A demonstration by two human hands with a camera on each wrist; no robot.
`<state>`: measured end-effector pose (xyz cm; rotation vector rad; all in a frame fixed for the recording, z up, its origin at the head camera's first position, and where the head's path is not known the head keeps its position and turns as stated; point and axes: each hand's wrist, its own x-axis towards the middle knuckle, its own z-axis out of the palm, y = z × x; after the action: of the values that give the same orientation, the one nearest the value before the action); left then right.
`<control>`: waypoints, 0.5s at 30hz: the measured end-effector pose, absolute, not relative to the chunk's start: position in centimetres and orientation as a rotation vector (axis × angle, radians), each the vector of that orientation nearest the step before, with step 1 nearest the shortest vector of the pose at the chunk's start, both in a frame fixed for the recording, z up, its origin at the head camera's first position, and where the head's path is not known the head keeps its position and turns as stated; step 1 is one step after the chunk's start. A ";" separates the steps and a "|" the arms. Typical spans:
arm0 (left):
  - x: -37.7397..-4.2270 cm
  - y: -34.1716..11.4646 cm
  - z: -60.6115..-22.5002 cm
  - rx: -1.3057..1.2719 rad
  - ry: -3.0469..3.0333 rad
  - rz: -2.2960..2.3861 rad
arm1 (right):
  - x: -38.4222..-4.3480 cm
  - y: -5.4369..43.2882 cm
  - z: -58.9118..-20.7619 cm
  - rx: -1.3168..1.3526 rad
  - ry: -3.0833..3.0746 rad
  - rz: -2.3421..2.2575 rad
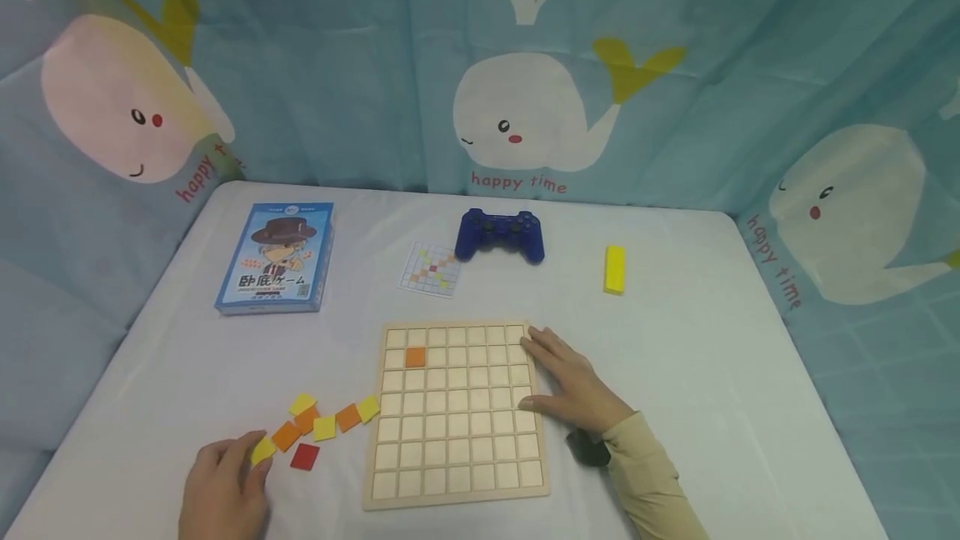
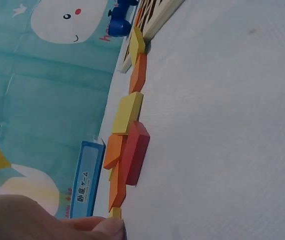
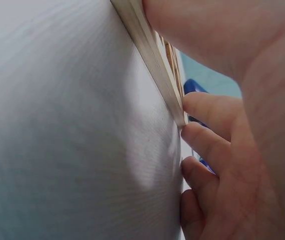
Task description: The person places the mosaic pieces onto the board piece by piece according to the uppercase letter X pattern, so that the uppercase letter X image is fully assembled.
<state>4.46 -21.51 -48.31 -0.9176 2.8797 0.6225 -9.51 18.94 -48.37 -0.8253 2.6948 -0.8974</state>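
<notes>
My left hand (image 1: 223, 486) pinches a yellow square tile (image 1: 263, 451) between thumb and fingertips, low at the left of the table. Beside it lie loose tiles: an orange tile (image 1: 287, 437), a red tile (image 1: 305, 457) and several more in yellow and orange, trailing up to the wooden grid board (image 1: 457, 425). On the board, one orange tile (image 1: 415, 357) sits in the second row, second column. The right hand (image 1: 577, 386) rests on the board's right edge, fingers extended and thumb over the rim; in the right wrist view, fingertips (image 3: 195, 102) touch the board's side.
Behind the board lie a card with a coloured grid pattern (image 1: 431, 269), a blue game controller (image 1: 500, 235) and a yellow block (image 1: 614, 270). A blue box (image 1: 277, 259) is at the back left. Whale-printed curtains (image 1: 337, 90) enclose the white table.
</notes>
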 end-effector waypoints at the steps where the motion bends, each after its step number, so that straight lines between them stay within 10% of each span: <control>1: 4.4 -21.5 -48.3 -0.930 2.872 0.635 | -9.5 18.9 -48.4 -0.822 2.692 -0.893; 15: 3.3 -20.5 -46.6 -1.027 2.922 0.896 | -9.7 19.1 -48.8 -0.839 2.700 -0.880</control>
<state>3.27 -20.45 -46.64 -1.0266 2.9222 0.8962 -9.74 19.07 -48.80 -0.8388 2.6997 -0.8803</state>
